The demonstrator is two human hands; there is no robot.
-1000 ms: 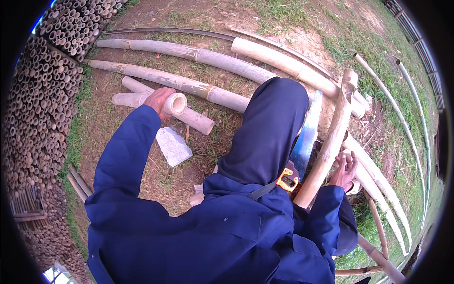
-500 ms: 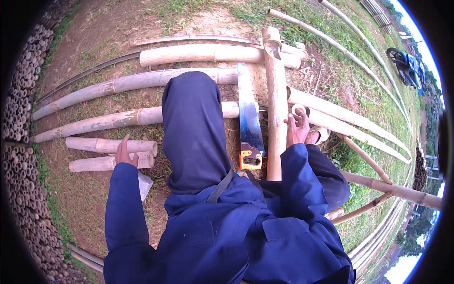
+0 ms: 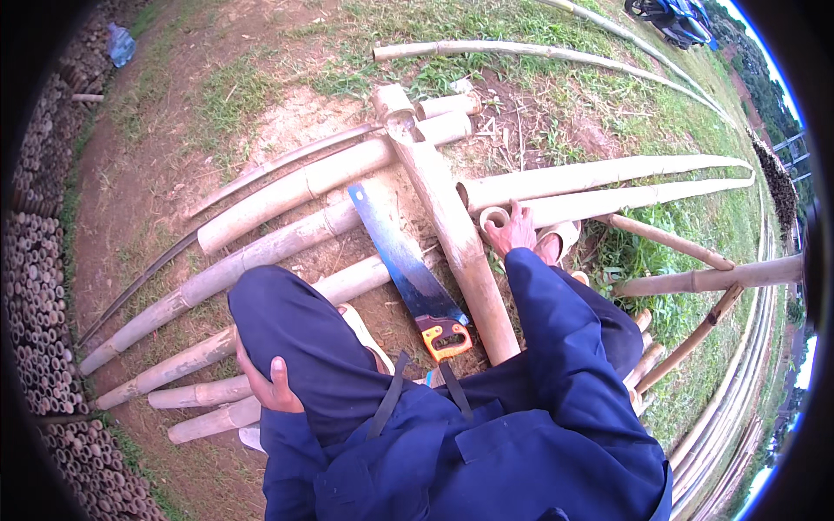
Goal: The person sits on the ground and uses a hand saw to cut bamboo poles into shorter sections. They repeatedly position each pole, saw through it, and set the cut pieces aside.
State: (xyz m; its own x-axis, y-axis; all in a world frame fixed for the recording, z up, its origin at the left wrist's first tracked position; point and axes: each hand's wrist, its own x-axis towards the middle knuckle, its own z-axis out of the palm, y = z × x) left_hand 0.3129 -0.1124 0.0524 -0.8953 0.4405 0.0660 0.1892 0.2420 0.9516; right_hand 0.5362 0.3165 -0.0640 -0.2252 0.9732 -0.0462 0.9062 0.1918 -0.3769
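outdoors | brown soil (image 3: pixel 139 200), patchy grass (image 3: pixel 228 100) | left: stacked bamboo ends (image 3: pixel 36 304) | upper right: blue motorbike (image 3: pixel 682 23), trees (image 3: pixel 764 74) | bright daylight

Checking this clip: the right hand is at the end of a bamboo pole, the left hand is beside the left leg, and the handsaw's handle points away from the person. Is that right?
Not quite: the head view shows the handsaw with its handle toward the person. The right hand, bamboo pole, left hand and left leg are as you describe.
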